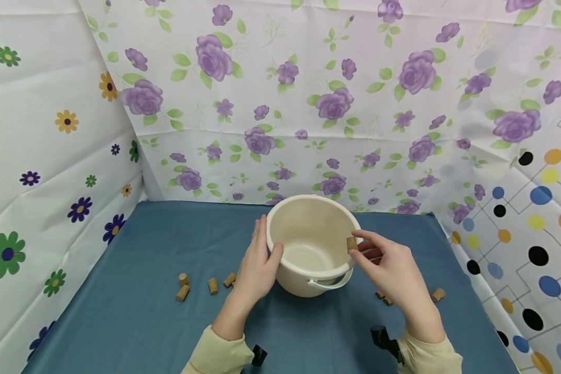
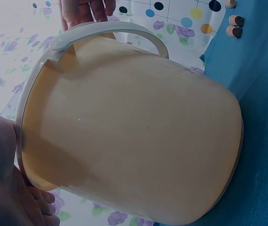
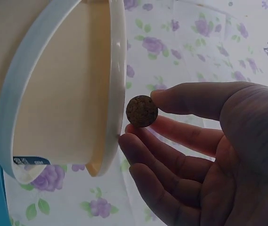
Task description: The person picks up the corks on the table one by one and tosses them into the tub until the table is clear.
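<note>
A cream plastic bucket [image 1: 308,283] stands upright at the middle of the table, its white handle [image 1: 332,284] hanging down at the front. No cork shows in the part of its inside that I can see. My left hand [image 1: 257,265] holds the bucket's left side, thumb over the rim and fingers along the outer wall. Between thumb and fingers my right hand [image 1: 388,265] pinches a cork [image 1: 352,243] at the right rim. The right wrist view shows the round end of this cork [image 3: 142,111] close beside the rim.
Several corks [image 1: 183,294] lie on the blue cloth [image 1: 135,322] left of the bucket. More corks lie to the right, one of them [image 1: 438,294] beyond my right wrist and others partly hidden by that hand. A flowered sheet [image 1: 262,104] hangs behind the table.
</note>
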Motion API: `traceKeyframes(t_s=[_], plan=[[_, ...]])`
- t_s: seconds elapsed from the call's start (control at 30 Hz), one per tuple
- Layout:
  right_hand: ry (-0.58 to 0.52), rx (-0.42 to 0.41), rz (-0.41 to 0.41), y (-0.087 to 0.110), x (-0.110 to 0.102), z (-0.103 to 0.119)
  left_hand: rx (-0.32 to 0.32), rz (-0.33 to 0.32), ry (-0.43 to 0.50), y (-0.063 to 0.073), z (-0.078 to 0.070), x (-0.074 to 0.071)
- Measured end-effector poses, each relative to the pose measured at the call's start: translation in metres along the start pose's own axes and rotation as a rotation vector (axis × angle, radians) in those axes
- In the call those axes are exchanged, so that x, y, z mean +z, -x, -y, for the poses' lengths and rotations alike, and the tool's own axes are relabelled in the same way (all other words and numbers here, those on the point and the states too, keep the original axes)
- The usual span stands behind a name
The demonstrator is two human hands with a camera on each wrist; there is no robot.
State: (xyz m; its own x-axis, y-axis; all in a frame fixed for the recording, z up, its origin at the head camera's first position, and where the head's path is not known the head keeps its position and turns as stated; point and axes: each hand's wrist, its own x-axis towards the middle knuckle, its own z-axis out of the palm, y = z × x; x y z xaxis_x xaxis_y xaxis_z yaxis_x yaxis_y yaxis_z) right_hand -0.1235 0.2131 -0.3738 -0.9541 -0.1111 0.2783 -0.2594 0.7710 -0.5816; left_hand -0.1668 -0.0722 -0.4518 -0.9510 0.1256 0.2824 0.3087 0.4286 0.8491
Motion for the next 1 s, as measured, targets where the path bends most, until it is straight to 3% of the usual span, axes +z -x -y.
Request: traceKeyframes(t_s=[1.0], plan=[[-0.044,-0.031,0.038,-0.014,0.019,0.025,0.003,-0.001,-0.005,0.000,0.001,-0.001]])
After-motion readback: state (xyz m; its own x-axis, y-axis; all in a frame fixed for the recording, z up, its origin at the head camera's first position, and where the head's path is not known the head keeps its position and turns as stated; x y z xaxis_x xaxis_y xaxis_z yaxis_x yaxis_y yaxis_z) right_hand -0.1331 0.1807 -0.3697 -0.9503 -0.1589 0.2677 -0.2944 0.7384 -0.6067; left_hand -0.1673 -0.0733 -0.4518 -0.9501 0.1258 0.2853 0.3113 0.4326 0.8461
